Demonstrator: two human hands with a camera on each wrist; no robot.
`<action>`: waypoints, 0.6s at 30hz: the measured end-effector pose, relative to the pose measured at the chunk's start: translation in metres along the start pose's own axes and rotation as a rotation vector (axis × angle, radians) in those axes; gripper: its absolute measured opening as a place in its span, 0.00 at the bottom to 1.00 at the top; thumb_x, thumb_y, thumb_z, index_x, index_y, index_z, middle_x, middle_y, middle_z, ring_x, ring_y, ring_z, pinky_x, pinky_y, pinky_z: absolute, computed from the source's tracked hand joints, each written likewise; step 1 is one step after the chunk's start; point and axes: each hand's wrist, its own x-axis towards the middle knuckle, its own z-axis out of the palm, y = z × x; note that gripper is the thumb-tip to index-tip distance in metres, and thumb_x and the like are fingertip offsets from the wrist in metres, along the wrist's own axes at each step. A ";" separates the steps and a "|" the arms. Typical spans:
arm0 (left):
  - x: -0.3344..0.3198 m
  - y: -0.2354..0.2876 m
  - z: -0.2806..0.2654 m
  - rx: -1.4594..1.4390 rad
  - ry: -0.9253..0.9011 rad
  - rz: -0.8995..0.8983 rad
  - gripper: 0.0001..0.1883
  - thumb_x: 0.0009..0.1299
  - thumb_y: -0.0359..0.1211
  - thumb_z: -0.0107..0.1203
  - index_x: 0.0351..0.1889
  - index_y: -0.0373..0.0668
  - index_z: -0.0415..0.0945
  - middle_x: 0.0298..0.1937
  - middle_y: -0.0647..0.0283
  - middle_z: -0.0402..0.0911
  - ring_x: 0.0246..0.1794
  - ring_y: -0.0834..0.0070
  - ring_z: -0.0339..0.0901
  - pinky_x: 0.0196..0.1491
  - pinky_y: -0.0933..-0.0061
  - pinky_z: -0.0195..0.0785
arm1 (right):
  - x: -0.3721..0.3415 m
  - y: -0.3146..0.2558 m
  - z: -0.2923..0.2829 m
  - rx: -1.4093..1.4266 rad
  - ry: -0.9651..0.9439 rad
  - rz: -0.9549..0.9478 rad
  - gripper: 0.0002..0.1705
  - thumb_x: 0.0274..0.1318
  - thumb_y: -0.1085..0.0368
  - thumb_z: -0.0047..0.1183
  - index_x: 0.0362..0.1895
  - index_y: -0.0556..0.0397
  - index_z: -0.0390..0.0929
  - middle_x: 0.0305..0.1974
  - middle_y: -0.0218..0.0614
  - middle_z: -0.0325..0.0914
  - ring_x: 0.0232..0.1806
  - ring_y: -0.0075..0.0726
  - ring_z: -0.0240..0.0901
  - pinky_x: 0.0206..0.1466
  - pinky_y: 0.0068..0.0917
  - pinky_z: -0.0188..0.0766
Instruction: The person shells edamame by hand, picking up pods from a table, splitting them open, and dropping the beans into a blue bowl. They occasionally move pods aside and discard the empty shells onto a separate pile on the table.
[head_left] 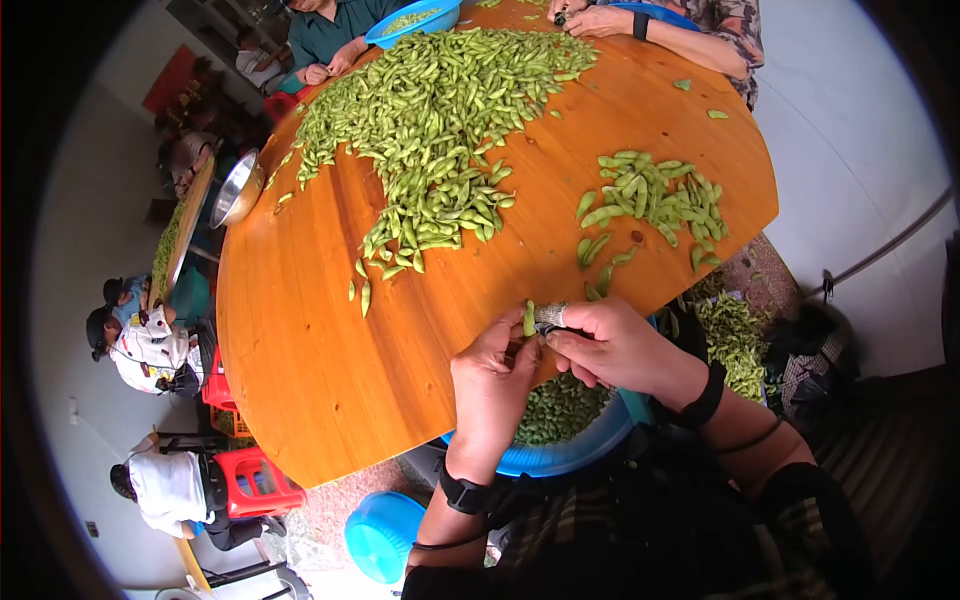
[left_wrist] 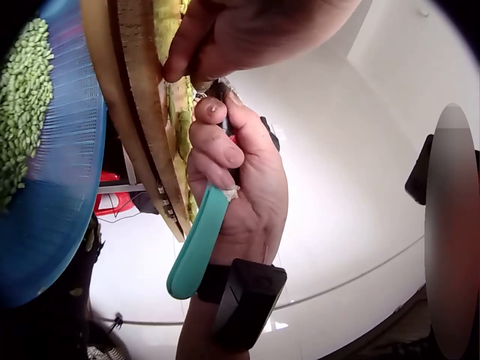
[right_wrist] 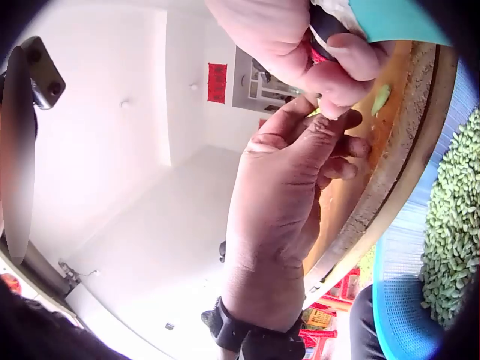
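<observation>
My left hand pinches a green bean pod between thumb and fingers at the table's front edge. Close against it, my right hand grips a small tool whose teal handle sticks out below the curled fingers in the left wrist view; I cannot tell the tool's kind. A grey patterned wrap covers a right fingertip, right beside the pod. Under both hands sits a blue basket of shelled green beans.
On the wooden table lie a large heap of pods and a smaller pile to the right. A metal bowl stands at the left edge. Other people sit around, and a blue basin is on the floor.
</observation>
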 end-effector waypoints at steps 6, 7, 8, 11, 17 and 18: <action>-0.005 -0.005 0.005 -0.039 0.048 -0.015 0.12 0.64 0.20 0.58 0.46 0.34 0.76 0.33 0.61 0.83 0.31 0.83 0.80 0.34 0.79 0.75 | 0.003 0.014 0.004 -0.007 0.010 -0.012 0.08 0.63 0.70 0.45 0.33 0.61 0.74 0.18 0.29 0.71 0.18 0.15 0.65 0.21 0.20 0.62; -0.006 -0.006 0.005 -0.041 0.045 -0.019 0.12 0.64 0.20 0.58 0.46 0.34 0.76 0.33 0.61 0.83 0.31 0.83 0.80 0.34 0.79 0.75 | 0.004 0.016 0.006 -0.053 0.049 -0.110 0.07 0.63 0.70 0.45 0.34 0.61 0.74 0.19 0.29 0.71 0.20 0.15 0.64 0.23 0.21 0.63; -0.007 -0.007 0.004 -0.069 0.034 -0.023 0.11 0.65 0.19 0.57 0.46 0.34 0.75 0.33 0.61 0.83 0.31 0.84 0.79 0.34 0.79 0.76 | 0.004 0.017 0.008 -0.099 0.088 -0.208 0.07 0.63 0.70 0.45 0.35 0.61 0.74 0.20 0.29 0.71 0.21 0.15 0.64 0.24 0.21 0.63; -0.006 -0.006 -0.001 -0.170 -0.012 -0.025 0.09 0.67 0.20 0.56 0.45 0.34 0.75 0.33 0.62 0.83 0.31 0.83 0.80 0.34 0.79 0.76 | 0.004 0.017 0.011 0.019 0.057 -0.109 0.06 0.63 0.71 0.45 0.36 0.60 0.74 0.22 0.28 0.71 0.23 0.15 0.63 0.26 0.21 0.63; 0.003 -0.019 -0.019 -0.450 -0.196 -0.082 0.09 0.71 0.22 0.53 0.47 0.34 0.74 0.37 0.61 0.83 0.32 0.79 0.81 0.37 0.79 0.77 | 0.004 0.009 0.003 0.276 -0.045 0.114 0.06 0.63 0.71 0.45 0.37 0.58 0.74 0.21 0.25 0.70 0.20 0.16 0.63 0.23 0.21 0.61; 0.004 -0.019 -0.021 -0.553 -0.236 -0.130 0.09 0.71 0.23 0.53 0.49 0.34 0.73 0.38 0.60 0.82 0.32 0.78 0.81 0.36 0.79 0.77 | 0.002 0.004 0.002 0.274 -0.045 0.113 0.06 0.63 0.71 0.45 0.37 0.58 0.74 0.21 0.25 0.70 0.20 0.16 0.63 0.23 0.21 0.61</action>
